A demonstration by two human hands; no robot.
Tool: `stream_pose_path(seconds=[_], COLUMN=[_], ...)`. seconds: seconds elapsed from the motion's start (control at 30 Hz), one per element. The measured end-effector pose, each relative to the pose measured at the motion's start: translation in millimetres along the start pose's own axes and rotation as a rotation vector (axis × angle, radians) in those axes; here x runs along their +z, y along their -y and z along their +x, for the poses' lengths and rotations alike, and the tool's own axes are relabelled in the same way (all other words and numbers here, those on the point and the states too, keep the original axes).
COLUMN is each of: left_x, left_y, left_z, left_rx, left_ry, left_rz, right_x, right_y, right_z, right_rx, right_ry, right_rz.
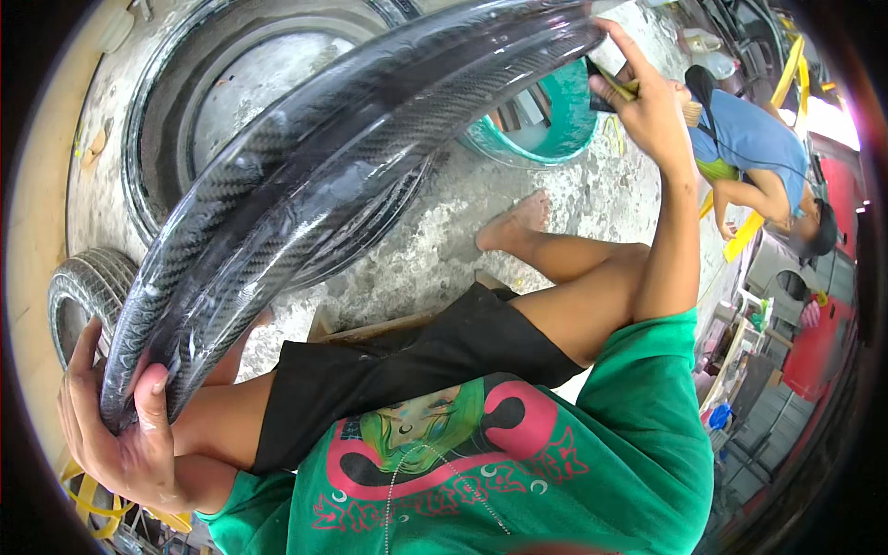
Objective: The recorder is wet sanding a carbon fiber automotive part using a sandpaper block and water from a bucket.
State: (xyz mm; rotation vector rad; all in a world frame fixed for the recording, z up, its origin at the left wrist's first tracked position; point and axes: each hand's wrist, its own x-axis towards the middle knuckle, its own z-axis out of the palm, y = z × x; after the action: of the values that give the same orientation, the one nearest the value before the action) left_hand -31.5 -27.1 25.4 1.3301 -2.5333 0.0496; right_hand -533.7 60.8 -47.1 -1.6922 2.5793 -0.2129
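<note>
Curved carbon-fibre panel (305,185), left hand (120,435) fingers (153,393) wrapped around its lower end, right hand (647,102) at its top.

A rough concrete floor (518,199) carries tyres (88,287) and a teal drum (564,125).

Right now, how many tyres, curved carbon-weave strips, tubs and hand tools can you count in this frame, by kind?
Tyres: 2, the large tyre lying flat and the small tyre beside it.
Curved carbon-weave strips: 1 wrapped bundle, held by the left hand; how many strips are inside cannot be told.
Teal tub: 1.
Small tool in the right hand: 1.
Total: 5.
</note>
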Motion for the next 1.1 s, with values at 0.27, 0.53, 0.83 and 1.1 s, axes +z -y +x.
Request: stream_pose_path(seconds=[0.27,0.53,0.83,1.1], left_x=[3,0,1,0], left_y=[1,-1,2,3], left_z=[2,21,21,20], left_rx=[-0.082,-0.018,-0.081,-0.036], left_ry=[-0.015,-0.049,-0.015,-0.051], left_rz=[-0.022,0.004,-0.067,-0.013], right_x=[130,285,104,6], right_y=[-118,-124,-68,109], right_z=[46,27,39,-20], right_rx=[0.431,0.069,0.254,-0.352], right_ry=[0.152,0.569,-0.583,-0.972], right_rz=[-0.238,-0.414,0.553,0.736])
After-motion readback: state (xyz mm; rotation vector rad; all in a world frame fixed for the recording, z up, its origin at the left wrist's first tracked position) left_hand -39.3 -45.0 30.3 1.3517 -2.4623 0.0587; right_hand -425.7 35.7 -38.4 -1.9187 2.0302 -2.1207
